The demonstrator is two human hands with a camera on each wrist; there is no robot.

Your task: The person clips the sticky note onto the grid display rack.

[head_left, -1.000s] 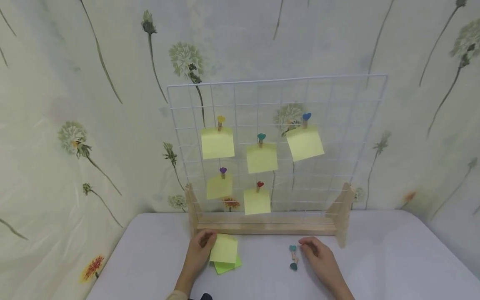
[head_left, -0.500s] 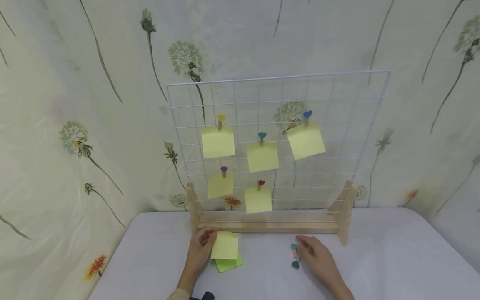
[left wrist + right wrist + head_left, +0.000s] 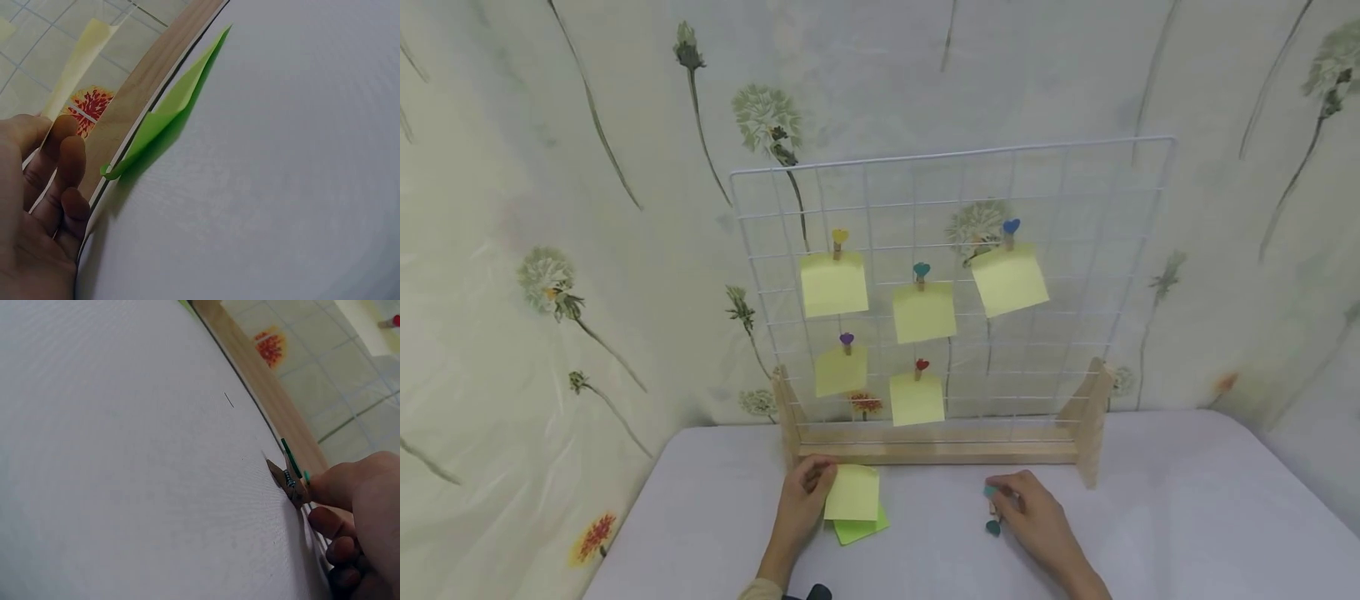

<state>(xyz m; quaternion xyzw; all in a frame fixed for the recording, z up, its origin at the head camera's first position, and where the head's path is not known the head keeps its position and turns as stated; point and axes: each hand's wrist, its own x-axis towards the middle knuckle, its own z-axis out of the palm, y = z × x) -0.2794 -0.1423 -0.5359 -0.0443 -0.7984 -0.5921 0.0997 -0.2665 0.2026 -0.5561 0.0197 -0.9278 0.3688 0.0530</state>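
My left hand (image 3: pixel 803 502) pinches a yellow sticky note (image 3: pixel 853 493) by its left edge. In the left wrist view that note (image 3: pixel 78 59) stands up between thumb and fingers, above a curled green sticky note (image 3: pixel 169 109) on the table. My right hand (image 3: pixel 1037 521) pinches a small wooden clothespin with a teal heart (image 3: pixel 991 492), at table level. A second clothespin with a dark green heart (image 3: pixel 993 527) lies just below it, close to the fingers. In the right wrist view the thumb hides most of the teal one, behind the dark green clothespin (image 3: pixel 289 479).
A white wire grid (image 3: pixel 1075 250) stands behind the hands on a wooden base (image 3: pixel 955 455). Several yellow notes hang on it from heart clothespins, among them one under a blue heart (image 3: pixel 1010 282). Flowered cloth hangs behind. A black object (image 3: pixel 818 592) shows at the bottom edge.
My right hand has moved slightly left onto the teal clothespin, and its fingers have closed on it. The left hand keeps its hold on the yellow note. The head view has shifted a little.
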